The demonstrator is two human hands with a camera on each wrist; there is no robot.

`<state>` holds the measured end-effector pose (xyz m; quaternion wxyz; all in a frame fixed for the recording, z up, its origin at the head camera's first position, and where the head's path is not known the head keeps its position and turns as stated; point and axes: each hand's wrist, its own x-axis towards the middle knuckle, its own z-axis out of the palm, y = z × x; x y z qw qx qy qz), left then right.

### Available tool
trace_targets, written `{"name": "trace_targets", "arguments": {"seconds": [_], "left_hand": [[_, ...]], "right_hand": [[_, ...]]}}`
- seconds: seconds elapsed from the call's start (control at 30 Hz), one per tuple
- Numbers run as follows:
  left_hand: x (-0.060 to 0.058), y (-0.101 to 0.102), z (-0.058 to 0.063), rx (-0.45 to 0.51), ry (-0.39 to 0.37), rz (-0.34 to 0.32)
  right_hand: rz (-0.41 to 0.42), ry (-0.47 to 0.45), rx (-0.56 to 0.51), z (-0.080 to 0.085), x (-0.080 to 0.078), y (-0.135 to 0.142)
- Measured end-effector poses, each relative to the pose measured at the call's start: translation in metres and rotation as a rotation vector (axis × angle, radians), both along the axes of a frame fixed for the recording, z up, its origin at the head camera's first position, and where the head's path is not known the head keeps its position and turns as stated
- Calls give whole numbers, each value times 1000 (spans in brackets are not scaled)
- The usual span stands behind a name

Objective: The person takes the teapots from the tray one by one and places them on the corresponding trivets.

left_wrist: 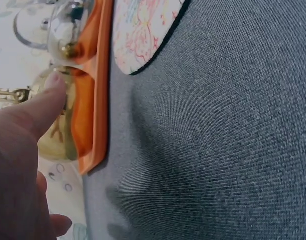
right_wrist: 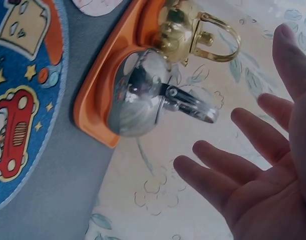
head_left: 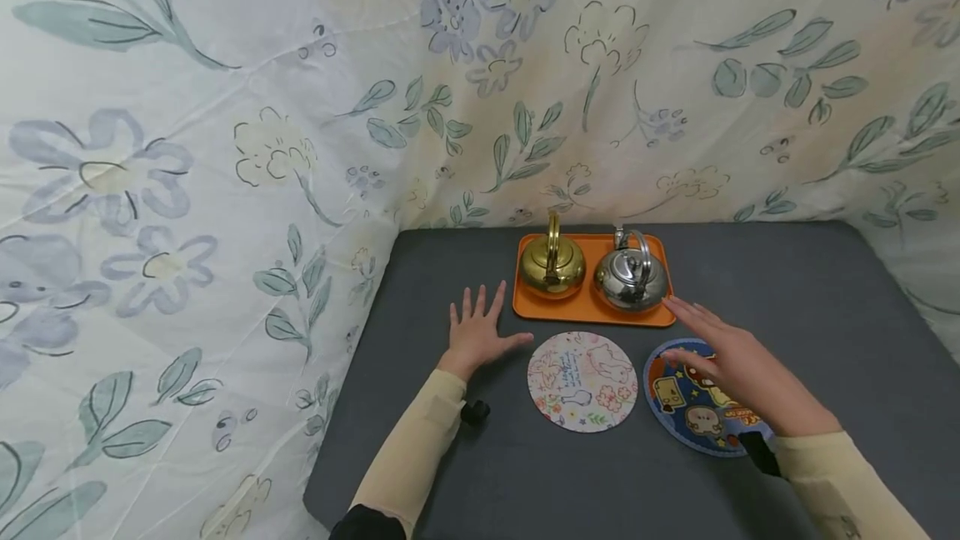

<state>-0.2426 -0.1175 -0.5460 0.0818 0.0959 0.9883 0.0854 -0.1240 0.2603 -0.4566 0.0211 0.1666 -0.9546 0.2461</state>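
Note:
An orange tray (head_left: 592, 312) at the back of the table carries a gold teapot (head_left: 542, 272) on its left and a silver teapot (head_left: 627, 282) on its right. My left hand (head_left: 478, 337), fingers spread, is over the table just left of the tray and holds nothing. With its fingers extended, my right hand (head_left: 738, 365) hovers by the tray's right front corner and partly covers a blue round mat (head_left: 701, 415) with cartoon figures. Between the hands lies a pink-and-white round mat (head_left: 582, 383). In the right wrist view the silver teapot (right_wrist: 140, 100) is the nearer one.
The dark grey table (head_left: 555, 482) has rounded corners. Behind it and along its left side hangs a white curtain (head_left: 480, 132) with a flower and leaf print.

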Motion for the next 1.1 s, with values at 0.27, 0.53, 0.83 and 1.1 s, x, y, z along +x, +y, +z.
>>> {"name": "trace_targets", "arguments": {"seconds": [0.27, 0.53, 0.83, 1.1], "left_hand": [[-10, 4, -6, 18, -33, 37], [-17, 9, -12, 4, -103, 36], [-21, 11, -14, 55, -71, 37], [-20, 17, -21, 73, -30, 58]], "right_hand": [[43, 182, -51, 4, -5, -14], [56, 166, -107, 10, -13, -29], [65, 191, -140, 9, -20, -40], [72, 158, -132, 8, -37, -55]]}}
